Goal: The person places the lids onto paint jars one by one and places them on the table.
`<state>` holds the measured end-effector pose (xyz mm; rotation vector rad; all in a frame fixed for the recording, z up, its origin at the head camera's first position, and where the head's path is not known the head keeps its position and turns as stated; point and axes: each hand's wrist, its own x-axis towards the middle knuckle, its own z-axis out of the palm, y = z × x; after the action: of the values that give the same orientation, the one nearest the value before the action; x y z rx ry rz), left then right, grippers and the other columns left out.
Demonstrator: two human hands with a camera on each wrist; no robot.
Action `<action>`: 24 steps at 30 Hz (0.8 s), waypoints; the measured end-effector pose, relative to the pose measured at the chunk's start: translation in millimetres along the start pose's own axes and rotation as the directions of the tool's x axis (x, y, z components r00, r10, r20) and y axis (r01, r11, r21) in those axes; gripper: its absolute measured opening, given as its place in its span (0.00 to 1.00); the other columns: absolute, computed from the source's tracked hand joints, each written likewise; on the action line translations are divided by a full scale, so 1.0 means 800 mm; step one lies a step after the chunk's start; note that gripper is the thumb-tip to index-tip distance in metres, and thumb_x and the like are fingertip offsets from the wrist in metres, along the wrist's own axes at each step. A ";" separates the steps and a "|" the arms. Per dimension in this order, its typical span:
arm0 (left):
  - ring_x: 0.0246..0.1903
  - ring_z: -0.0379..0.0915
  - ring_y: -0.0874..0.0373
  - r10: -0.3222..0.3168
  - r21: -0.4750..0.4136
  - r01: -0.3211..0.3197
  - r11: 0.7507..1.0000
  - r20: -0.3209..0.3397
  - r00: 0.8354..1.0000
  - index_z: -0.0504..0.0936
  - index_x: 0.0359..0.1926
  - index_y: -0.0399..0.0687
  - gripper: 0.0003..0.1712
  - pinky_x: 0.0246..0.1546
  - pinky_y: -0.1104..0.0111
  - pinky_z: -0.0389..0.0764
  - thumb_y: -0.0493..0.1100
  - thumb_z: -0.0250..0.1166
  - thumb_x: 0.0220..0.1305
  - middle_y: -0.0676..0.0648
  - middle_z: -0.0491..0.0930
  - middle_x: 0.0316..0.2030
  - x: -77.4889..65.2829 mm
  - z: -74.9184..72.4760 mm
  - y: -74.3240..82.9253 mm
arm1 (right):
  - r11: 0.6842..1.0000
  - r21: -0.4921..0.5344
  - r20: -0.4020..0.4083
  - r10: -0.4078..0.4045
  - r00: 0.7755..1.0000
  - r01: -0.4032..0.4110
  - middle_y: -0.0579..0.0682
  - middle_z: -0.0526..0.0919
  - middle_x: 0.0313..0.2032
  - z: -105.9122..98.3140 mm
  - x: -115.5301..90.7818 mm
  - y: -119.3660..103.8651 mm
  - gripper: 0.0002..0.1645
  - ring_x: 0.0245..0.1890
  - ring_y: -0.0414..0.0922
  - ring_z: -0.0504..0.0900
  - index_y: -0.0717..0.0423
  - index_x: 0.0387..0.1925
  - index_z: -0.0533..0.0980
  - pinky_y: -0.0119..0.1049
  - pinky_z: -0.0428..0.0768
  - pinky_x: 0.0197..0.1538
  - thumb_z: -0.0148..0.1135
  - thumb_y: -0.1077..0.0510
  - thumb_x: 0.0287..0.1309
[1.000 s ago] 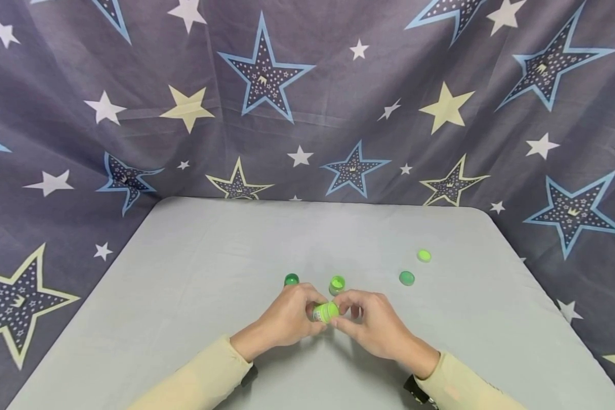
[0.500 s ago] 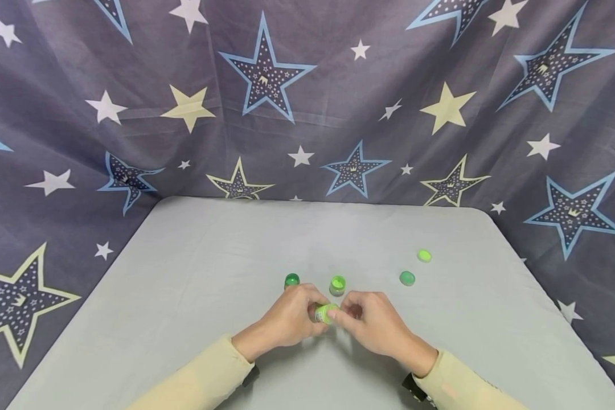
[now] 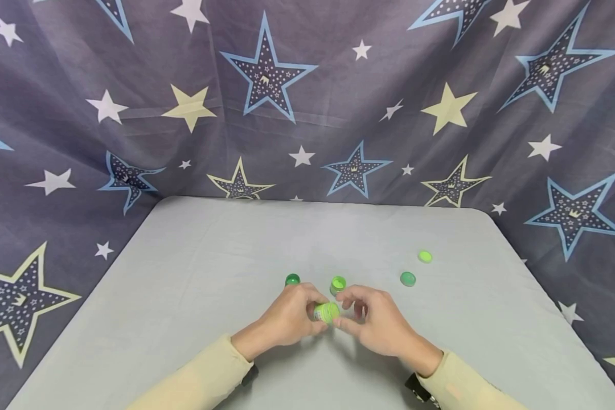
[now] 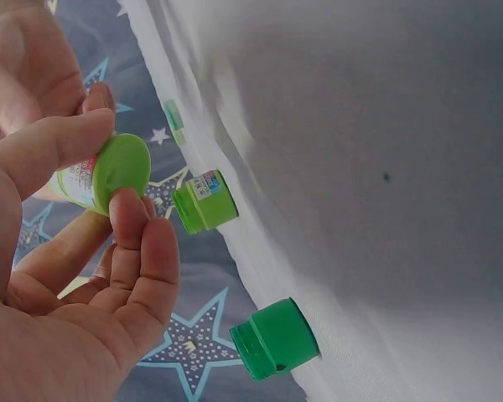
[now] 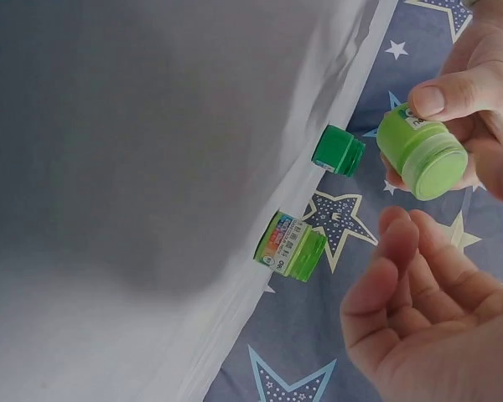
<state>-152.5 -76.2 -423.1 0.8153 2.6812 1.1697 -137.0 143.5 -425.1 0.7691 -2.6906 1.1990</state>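
Note:
My left hand [image 3: 293,316] grips a small lime green paint jar [image 3: 320,312] by its body, tilted with its lid toward the right. That pale green lid [image 5: 440,172] sits on the jar's mouth. Loosely curved, the fingers of my right hand [image 3: 381,323] stand spread round the lid, the thumb right at its edge and the other fingertips apart from it. Just behind the hands is another lime green paint jar [image 3: 337,285] without a lid. A dark green paint jar [image 3: 292,279], partly hidden by my left hand, stands to its left.
On the right side of the grey-covered table [image 3: 225,245] lie a dark green lid [image 3: 408,278] and a lime green lid [image 3: 425,256]. A star-patterned cloth [image 3: 323,85] hangs behind the table and along both sides.
Half a second ago my right thumb lay across the lid; now the right fingers have spread away from it. My left hand keeps its grip on the jar.

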 end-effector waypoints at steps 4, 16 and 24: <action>0.31 0.74 0.59 -0.013 -0.004 0.013 1.000 0.001 1.000 0.89 0.44 0.42 0.19 0.29 0.73 0.77 0.35 0.81 0.48 0.57 0.79 0.34 0.000 -0.001 -0.001 | 1.000 0.026 0.021 -0.014 1.000 0.014 0.45 0.85 0.38 0.000 0.000 0.000 0.27 0.30 0.43 0.80 0.55 0.50 0.82 0.35 0.80 0.32 0.81 0.62 0.46; 0.31 0.74 0.57 -0.011 -0.011 0.011 1.000 0.009 1.000 0.90 0.45 0.43 0.20 0.29 0.73 0.76 0.35 0.82 0.48 0.58 0.79 0.34 -0.001 0.000 0.000 | 0.999 0.044 0.037 0.000 0.999 -0.002 0.38 0.85 0.36 0.003 -0.001 -0.004 0.25 0.30 0.41 0.78 0.49 0.48 0.83 0.35 0.79 0.33 0.80 0.66 0.47; 0.32 0.75 0.56 -0.016 -0.013 0.016 1.000 0.009 1.000 0.90 0.43 0.44 0.18 0.29 0.73 0.76 0.35 0.82 0.48 0.58 0.78 0.34 0.000 -0.001 0.000 | 0.999 0.038 0.023 0.003 1.000 -0.004 0.40 0.84 0.32 0.005 0.000 -0.003 0.16 0.26 0.37 0.75 0.46 0.40 0.84 0.31 0.76 0.29 0.80 0.61 0.50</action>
<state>-152.8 -76.3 -422.5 0.7941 2.6656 1.1760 -135.5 139.0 -426.2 0.7887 -2.6961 1.2533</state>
